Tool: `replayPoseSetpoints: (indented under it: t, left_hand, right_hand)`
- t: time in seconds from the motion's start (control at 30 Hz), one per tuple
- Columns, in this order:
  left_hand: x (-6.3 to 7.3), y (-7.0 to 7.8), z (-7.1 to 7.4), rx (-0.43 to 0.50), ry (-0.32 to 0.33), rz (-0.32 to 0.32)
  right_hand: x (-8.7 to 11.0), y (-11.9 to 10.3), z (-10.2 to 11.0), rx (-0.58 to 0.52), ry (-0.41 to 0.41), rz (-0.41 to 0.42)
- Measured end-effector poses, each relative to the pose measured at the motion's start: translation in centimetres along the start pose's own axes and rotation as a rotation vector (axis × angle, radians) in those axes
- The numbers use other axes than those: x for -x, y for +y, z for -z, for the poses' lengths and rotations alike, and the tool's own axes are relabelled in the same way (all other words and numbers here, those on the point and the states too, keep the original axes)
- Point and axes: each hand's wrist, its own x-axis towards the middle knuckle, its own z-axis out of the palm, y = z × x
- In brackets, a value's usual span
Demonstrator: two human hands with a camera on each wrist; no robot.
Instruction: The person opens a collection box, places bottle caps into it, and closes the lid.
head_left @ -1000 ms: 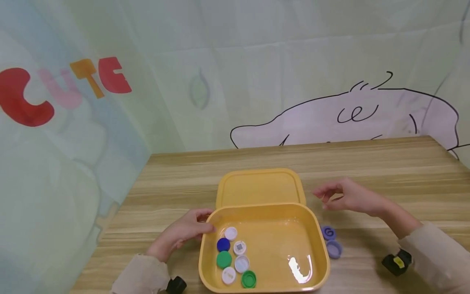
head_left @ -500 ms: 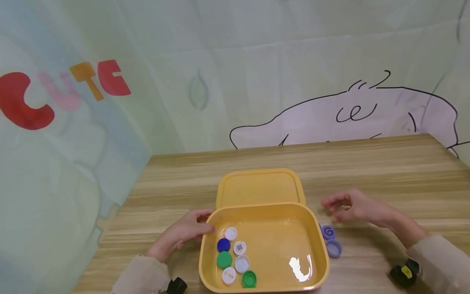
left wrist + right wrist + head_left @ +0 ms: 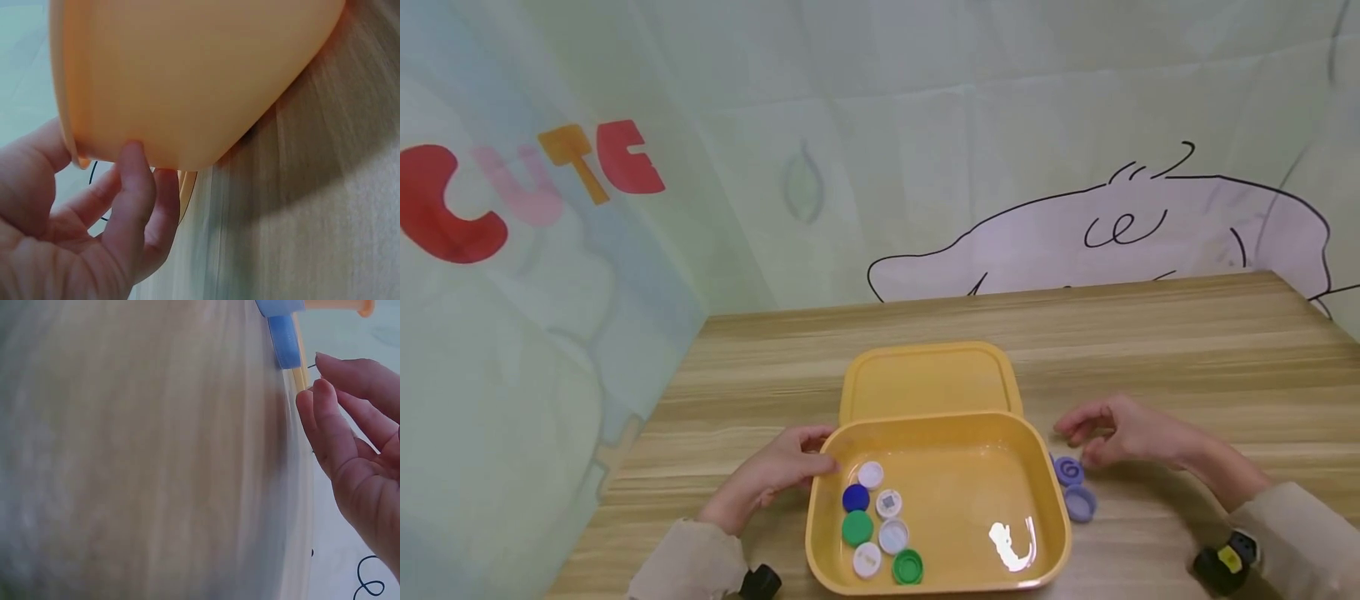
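In the head view, a yellow plastic box [image 3: 970, 500] holds several bottle caps along its left side: white [image 3: 871, 475], dark blue [image 3: 856, 498] and green [image 3: 857, 527]. My left hand [image 3: 778, 471] grips the box's left rim, thumb over the edge; the left wrist view shows fingers [image 3: 134, 181] against the outer wall. Just right of the box lie a purple cap with a swirl mark [image 3: 1068, 471] and a hollow-side-up purple cap [image 3: 1080, 504]. Part of another purple piece shows behind them. My right hand [image 3: 1131, 433] hovers near these, fingers loosely bent, holding nothing.
A yellow lid [image 3: 932, 379] lies flat behind the box on the wooden table [image 3: 760, 358]. Behind the table hangs a printed cloth backdrop [image 3: 775, 167]. Each wrist wears a small black device, such as the right one [image 3: 1225, 562].
My right hand has come down and nearer to the purple caps, from beside the lid. The left hand keeps its grip on the box, and the caps lie where they were.
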Motion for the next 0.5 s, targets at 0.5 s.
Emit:
replayPoseSetpoints:
  t: [0.5]
  left_hand:
    - [0.05,-0.11,0.04,0.034,-0.029,-0.046]
  right_hand:
    - [-0.25,0.38,-0.64,0.036,-0.081,0.084]
